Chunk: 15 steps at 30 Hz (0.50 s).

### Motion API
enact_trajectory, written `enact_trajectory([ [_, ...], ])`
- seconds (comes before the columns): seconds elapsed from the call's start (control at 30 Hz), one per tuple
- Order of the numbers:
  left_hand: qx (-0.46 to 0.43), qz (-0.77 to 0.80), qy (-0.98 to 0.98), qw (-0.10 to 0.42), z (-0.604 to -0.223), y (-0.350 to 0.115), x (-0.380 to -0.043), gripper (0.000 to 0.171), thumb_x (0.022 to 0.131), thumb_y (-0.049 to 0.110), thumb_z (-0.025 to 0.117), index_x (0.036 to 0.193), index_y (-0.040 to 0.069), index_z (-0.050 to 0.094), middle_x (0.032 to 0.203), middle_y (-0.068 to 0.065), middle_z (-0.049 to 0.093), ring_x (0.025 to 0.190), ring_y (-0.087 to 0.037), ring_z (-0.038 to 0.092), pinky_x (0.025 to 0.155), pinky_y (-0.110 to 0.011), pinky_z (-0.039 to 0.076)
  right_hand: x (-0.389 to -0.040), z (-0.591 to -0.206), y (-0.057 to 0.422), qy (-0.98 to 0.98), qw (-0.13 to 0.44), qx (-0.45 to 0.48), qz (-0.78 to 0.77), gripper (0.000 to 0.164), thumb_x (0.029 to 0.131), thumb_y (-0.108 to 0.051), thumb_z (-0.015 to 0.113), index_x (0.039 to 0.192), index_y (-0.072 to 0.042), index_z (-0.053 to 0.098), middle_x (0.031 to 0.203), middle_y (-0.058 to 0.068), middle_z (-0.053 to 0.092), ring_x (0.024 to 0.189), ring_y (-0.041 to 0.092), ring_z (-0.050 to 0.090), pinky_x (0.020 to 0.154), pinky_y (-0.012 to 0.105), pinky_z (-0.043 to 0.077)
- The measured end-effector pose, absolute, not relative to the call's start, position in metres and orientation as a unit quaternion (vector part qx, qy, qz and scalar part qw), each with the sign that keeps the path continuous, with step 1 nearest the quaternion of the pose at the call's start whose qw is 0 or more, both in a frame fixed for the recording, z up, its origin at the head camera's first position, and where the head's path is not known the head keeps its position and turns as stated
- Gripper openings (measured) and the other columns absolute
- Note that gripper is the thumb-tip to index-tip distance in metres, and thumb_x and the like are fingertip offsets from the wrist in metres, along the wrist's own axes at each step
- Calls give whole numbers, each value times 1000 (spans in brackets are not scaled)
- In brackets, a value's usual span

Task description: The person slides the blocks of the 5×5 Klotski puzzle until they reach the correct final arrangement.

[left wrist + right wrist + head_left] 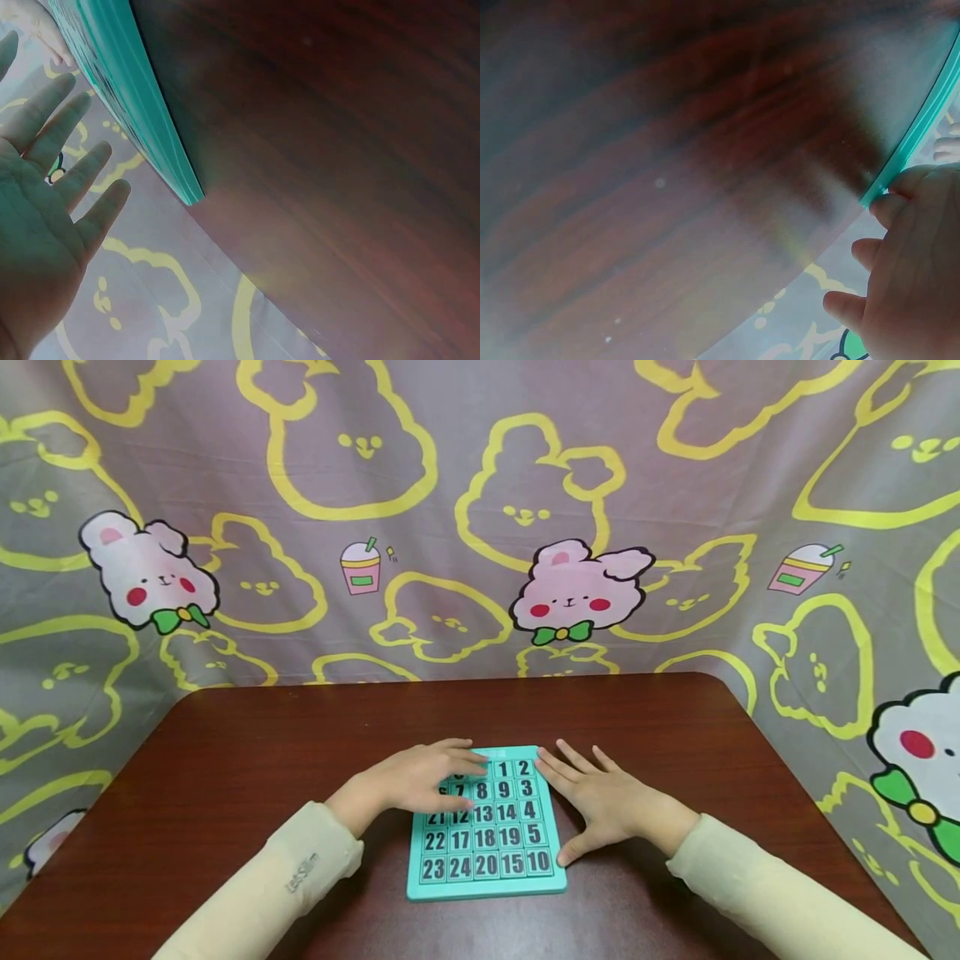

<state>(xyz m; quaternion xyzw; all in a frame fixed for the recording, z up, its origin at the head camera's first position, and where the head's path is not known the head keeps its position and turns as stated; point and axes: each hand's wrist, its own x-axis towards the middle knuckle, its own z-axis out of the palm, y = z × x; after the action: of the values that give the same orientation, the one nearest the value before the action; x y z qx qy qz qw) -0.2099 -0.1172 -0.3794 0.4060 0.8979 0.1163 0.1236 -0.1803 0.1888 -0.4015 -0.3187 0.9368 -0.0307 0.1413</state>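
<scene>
A turquoise sliding number puzzle (485, 839) lies flat on the table, its square tiles printed with black numbers. My left hand (426, 778) is over its upper left part, fingers extended above the tiles and covering several of them. In the left wrist view, the spread fingers of that hand (45, 180) are beside the puzzle's side edge (142, 97). Along the right side of the frame is my right hand (606, 797), its thumb at the lower right edge and its index finger near the top right corner. The other right fingers spread out past the puzzle.
The dark reddish-brown wooden table (247, 760) has rounded far corners. Behind it and on both sides hangs a grey-mauve curtain (450, 543) with yellow outlines, white rabbit heads and pink cups.
</scene>
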Motion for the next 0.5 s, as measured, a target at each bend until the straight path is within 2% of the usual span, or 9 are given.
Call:
enact_trajectory([
  [0.33, 417, 96, 894, 133, -382, -103, -216, 54, 93, 49, 62, 142, 24, 58, 154, 9, 47, 152, -27, 26, 113, -59, 37, -180, -400, 190, 935, 142, -323, -39, 135, 60, -91, 60, 161, -17, 10, 169, -1, 4, 156, 33, 1, 118, 69, 7],
  [0.5, 416, 85, 894, 140, -382, -99, -217, 56, 93, 52, 61, 142, 25, 57, 153, 10, 47, 153, -26, 25, 113, -55, 38, -180, -401, 189, 935, 146, -320, -38, 135, 59, -91, 59, 162, -19, 9, 169, -3, 2, 157, 31, -2, 119, 68, 6],
])
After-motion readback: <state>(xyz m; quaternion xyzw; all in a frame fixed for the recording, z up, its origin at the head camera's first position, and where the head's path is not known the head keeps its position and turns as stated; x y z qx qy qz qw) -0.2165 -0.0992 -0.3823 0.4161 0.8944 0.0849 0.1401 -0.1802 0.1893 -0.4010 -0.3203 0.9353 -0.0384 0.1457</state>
